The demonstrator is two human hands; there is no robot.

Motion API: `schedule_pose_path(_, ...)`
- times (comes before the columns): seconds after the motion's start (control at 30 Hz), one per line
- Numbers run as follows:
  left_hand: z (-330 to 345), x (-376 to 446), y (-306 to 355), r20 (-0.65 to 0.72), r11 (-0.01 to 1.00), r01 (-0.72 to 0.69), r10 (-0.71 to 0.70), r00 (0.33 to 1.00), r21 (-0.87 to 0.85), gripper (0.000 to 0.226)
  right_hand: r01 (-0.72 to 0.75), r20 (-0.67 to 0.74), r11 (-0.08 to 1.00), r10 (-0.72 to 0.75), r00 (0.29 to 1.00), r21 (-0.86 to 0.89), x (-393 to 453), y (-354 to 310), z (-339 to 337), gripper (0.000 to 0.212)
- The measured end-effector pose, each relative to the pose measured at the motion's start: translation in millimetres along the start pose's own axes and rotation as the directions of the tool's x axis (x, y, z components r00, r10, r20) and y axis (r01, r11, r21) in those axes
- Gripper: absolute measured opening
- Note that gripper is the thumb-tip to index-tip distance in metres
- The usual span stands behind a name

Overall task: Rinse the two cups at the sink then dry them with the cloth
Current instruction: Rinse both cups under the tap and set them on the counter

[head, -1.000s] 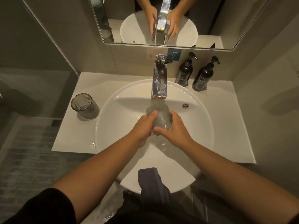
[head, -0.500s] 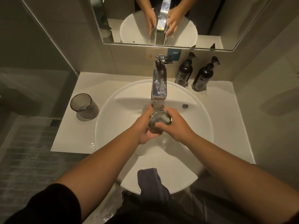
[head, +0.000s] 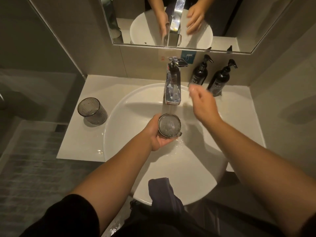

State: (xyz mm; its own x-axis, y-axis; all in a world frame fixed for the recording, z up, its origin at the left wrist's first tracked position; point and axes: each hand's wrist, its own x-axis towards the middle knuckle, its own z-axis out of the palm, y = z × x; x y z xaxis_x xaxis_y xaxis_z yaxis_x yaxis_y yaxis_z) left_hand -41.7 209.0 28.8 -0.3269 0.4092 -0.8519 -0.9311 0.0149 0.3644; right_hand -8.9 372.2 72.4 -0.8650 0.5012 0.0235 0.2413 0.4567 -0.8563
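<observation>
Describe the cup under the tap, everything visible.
The cup under the tap is a dark, smoky see-through tumbler, glass or plastic, I can't tell which. It stands upright, mouth up, brimming, with water spilling over its near side. The stream from the faucet falls just inside its far rim. Only the left hand grips it, above the basin.

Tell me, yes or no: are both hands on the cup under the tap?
No. Only the left hand holds the cup under the running water; the right hand is lifted clear, near the faucet.
</observation>
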Motion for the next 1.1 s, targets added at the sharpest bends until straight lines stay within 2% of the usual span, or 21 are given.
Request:
schedule_pose_path(0.03,-1,-1,0,-0.009,1.000,0.009,-0.009,1.000,-0.024,0.046,0.104,-0.077,0.995,-0.104,0.992,-0.004,10,-17,-8,0.031)
schedule_pose_path(0.07,-2,-2,-1,-0.018,0.999,0.016,-0.017,1.000,-0.043,0.047,0.208,-0.089,0.977,-0.211,0.973,-0.035,18,-34,-15,0.039)
schedule_pose_path(0.1,-2,-3,-2,-0.023,0.998,0.022,-0.024,0.999,-0.057,0.048,0.297,-0.039,0.949,-0.303,0.952,-0.110,26,-49,-20,0.045)
schedule_pose_path(0.17,-3,-3,-4,-0.020,0.997,0.035,-0.037,0.999,-0.066,0.047,0.455,0.178,0.833,-0.419,0.890,-0.314,36,-66,-21,0.049)
schedule_pose_path(0.23,-3,-4,-4,-0.013,0.997,0.034,-0.035,0.999,-0.066,0.043,0.538,0.309,0.737,-0.443,0.841,-0.409,36,-66,-17,0.048)
schedule_pose_path(0.37,-4,-8,-2,-0.021,0.998,0.035,-0.036,0.999,-0.053,0.043,0.597,0.335,0.651,-0.494,0.802,-0.469,13,-40,-11,0.052)
schedule_pose_path(0.47,-5,-12,-6,-0.052,0.998,0.057,-0.057,0.997,-0.013,0.050,0.542,0.322,0.730,-0.439,0.839,-0.417,3,-35,-7,0.057)
schedule_pose_path(0.53,-5,-15,-11,-0.054,0.997,0.075,-0.075,0.996,0.001,0.050,0.477,0.253,0.798,-0.408,0.877,-0.368,-3,-37,-6,0.059)
schedule_pose_path(0.6,-6,-21,-15,-0.057,0.997,0.080,-0.079,0.995,0.013,0.049,0.338,0.109,0.895,-0.320,0.941,-0.290,-16,-34,-6,0.061)
schedule_pose_path(0.67,-10,-28,-17,-0.066,0.997,0.079,-0.077,0.995,0.024,0.052,0.124,0.010,0.967,-0.125,0.992,-0.223,-36,-23,-4,0.060)
schedule_pose_path(0.7,-13,-31,-19,-0.064,0.996,0.074,-0.072,0.995,0.039,0.053,0.020,0.025,0.978,-0.015,1.000,-0.207,-45,-16,-2,0.057)
schedule_pose_path(0.77,-19,-39,-23,-0.035,0.991,0.052,-0.048,0.998,0.121,0.056,-0.180,0.166,0.969,0.208,0.964,-0.170,-59,-5,1,0.049)
schedule_pose_path(0.83,-24,-45,-29,-0.058,0.965,-0.025,0.041,0.997,0.263,0.060,-0.331,0.354,0.938,0.346,0.869,-0.102,-69,-4,2,0.048)
schedule_pose_path(0.87,-27,-47,-32,-0.085,0.935,-0.094,0.130,0.988,0.342,0.061,-0.374,0.429,0.923,0.374,0.822,-0.086,-73,-8,2,0.048)
schedule_pose_path(0.97,-30,-58,-45,-0.067,0.782,-0.339,0.434,0.898,0.523,0.058,-0.357,0.555,0.931,0.338,0.760,-0.076,-81,-18,6,0.040)
schedule_pose_path(1.1,-38,-86,-57,0.058,0.603,-0.505,0.606,0.794,0.618,0.073,-0.296,0.638,0.951,0.177,0.750,0.084,-89,-23,10,0.022)
